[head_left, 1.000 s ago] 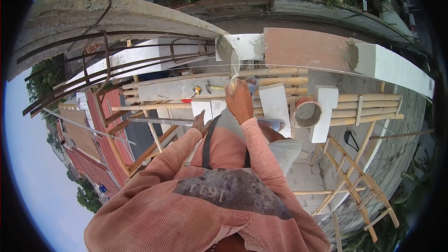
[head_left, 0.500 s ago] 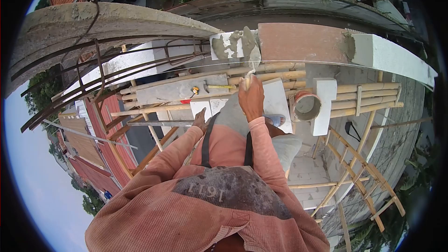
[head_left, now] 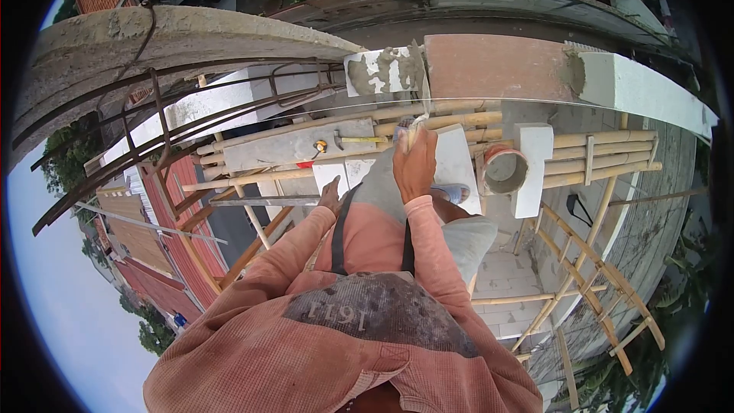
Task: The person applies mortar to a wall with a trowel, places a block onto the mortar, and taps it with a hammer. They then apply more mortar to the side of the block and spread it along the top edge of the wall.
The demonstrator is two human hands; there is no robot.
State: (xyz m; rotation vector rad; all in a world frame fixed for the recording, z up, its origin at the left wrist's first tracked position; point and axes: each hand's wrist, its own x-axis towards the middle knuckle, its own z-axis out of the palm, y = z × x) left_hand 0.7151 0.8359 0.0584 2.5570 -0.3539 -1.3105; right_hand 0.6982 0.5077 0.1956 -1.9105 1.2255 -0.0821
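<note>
My right hand [head_left: 415, 162] is wrapped round the handle of a trowel [head_left: 426, 90], whose blade stands edge-on beside the end of the reddish-brown wall section [head_left: 497, 69]. Just left of the blade, grey mortar [head_left: 407, 67] lies in patches on top of a white block [head_left: 372, 90]. My left hand [head_left: 330, 196] is low on the left near my thigh, by the end of a grey metal bar [head_left: 267, 201]; its fingers are apart and nothing shows in them. A thin white string [head_left: 306, 117] runs along the near side of the wall.
A bucket of mortar [head_left: 505, 169] stands at the right beside a white block [head_left: 533, 138]. A hammer [head_left: 359, 139] and tape measure [head_left: 319, 146] lie on a grey board [head_left: 267, 147]. Steel rebar [head_left: 160, 111] juts out at left. Bamboo scaffolding [head_left: 596, 159] spans below.
The trowel has turned from flat to edge-on and moved slightly right, off the mortar. My right hand has turned with it. My left hand has barely shifted.
</note>
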